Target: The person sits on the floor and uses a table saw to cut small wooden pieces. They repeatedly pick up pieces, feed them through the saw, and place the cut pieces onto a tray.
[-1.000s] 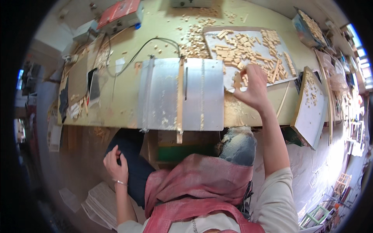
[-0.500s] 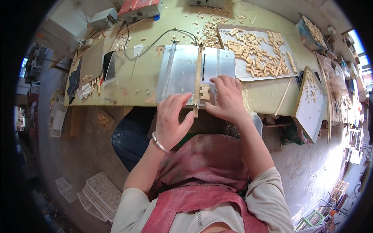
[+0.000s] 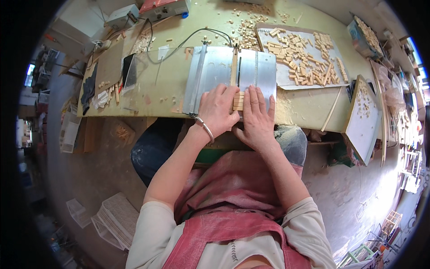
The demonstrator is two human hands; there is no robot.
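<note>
My left hand [image 3: 217,110] is closed over the near end of a wooden strip [image 3: 234,67] on the silver metal sliding plate [image 3: 263,71]; what its fingertips grip is partly hidden. A small row of light wooden blocks [image 3: 238,102] lies right of that strip, between my hands. My right hand [image 3: 255,116] rests with fingers stretched along the blocks' right side, thumb low at the plate's front edge. Beside the plate, a white board [image 3: 282,83] carries many cut blocks and sticks.
Scattered offcuts [image 3: 248,31], a cable [image 3: 197,33], a red-topped box [image 3: 156,6] and a grey box [image 3: 121,20] are behind. A tilted tray [image 3: 363,121] and long sticks [image 3: 331,110] stand right; cardboard [image 3: 107,62] and a clear sheet [image 3: 130,76] lie left.
My right hand came from the board onto the plate, where blocks now lie. My left hand rose from my lap to the plate and closed over the strip beside them.
</note>
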